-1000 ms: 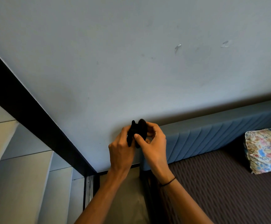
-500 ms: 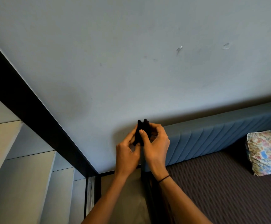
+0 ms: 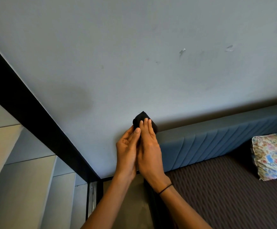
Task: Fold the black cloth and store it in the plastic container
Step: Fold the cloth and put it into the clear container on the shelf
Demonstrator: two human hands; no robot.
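A small black cloth (image 3: 140, 119), folded into a compact wad, is pressed between my two hands, held up in front of the grey wall. My left hand (image 3: 127, 152) lies under it with the palm turned toward the right hand. My right hand (image 3: 149, 146) lies flat over it, fingers straight and together, a black band on its wrist. Only the cloth's top corner shows above the fingertips. No plastic container is in view.
A grey wall (image 3: 151, 63) fills most of the view. A blue padded headboard (image 3: 217, 139) runs along it on the right, above a dark ribbed mattress (image 3: 225, 195) with a floral pillow (image 3: 273, 156). A black door frame (image 3: 35, 119) slants down the left.
My hands have gone from pinching the cloth with the fingertips to pressing it flat between both palms. The cloth now looks smaller and more compact.
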